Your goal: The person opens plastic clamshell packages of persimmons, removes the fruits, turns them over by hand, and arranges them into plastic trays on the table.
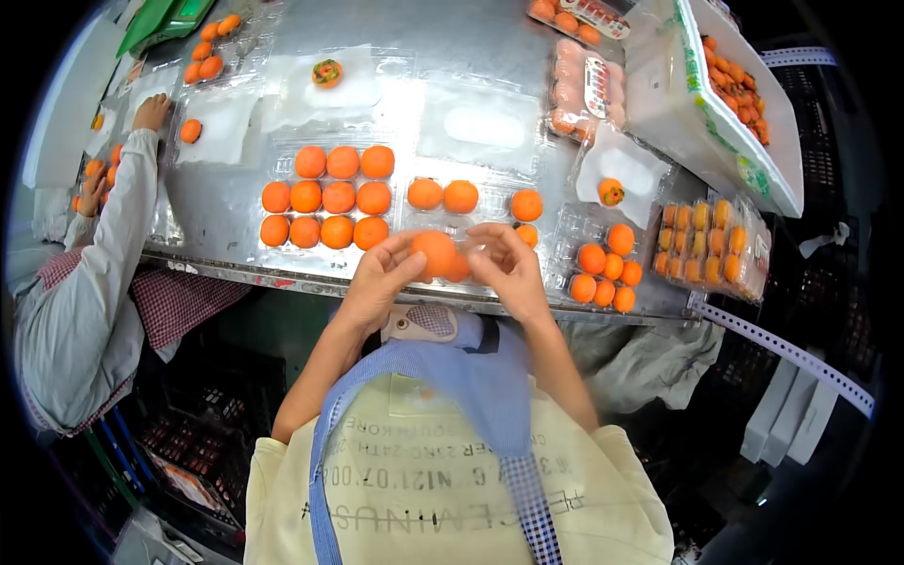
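Observation:
My left hand is closed around an orange persimmon at the table's front edge. A second, blurred persimmon shows beside it, between my hands. My right hand is just to the right, its thumb and curved fingers apart with nothing visibly held. Right in front of my hands is a clear plastic tray with two persimmons in one row, and two more persimmons at its right side. To the left, another clear tray holds rows of persimmons.
A foam box of small orange fruit stands at the right, near closed, labelled packs. Stacked packs sit at the right corner. An open tray holds several persimmons. At the left, a co-worker's sleeve reaches over the table.

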`<action>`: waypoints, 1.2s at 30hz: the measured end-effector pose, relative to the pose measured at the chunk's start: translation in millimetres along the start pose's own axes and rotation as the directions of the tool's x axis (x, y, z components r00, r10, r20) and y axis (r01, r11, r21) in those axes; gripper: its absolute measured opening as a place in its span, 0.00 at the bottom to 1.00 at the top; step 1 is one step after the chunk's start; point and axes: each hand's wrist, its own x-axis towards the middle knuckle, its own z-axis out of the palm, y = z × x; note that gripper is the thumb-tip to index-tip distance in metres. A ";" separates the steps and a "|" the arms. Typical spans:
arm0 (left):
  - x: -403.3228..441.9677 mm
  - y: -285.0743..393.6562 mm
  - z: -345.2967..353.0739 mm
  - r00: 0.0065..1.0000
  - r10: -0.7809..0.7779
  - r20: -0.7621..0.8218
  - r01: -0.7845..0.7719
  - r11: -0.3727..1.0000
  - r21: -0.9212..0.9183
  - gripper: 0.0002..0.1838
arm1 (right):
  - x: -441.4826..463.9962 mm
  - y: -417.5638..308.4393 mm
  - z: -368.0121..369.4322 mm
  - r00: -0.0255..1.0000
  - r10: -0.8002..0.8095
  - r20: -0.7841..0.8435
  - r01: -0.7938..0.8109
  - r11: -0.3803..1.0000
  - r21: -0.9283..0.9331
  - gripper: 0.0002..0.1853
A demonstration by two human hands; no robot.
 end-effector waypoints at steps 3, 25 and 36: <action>-0.3 -3.7 2.1 1.000 0.009 0.019 -0.009 1.000 0.027 0.21 | -7.3 -9.5 -0.7 0.989 -0.131 0.075 0.147 0.947 -0.285 0.25; -0.7 -4.2 15.2 0.995 0.042 -0.094 -0.030 0.992 0.119 0.18 | 2.1 4.5 0.4 0.947 -0.307 0.098 0.323 0.892 -0.315 0.26; 1.8 0.8 -13.0 0.941 0.155 -0.300 -0.110 0.981 0.162 0.13 | 14.5 -8.8 -124.5 0.804 -0.285 -0.523 0.323 0.946 -0.019 0.21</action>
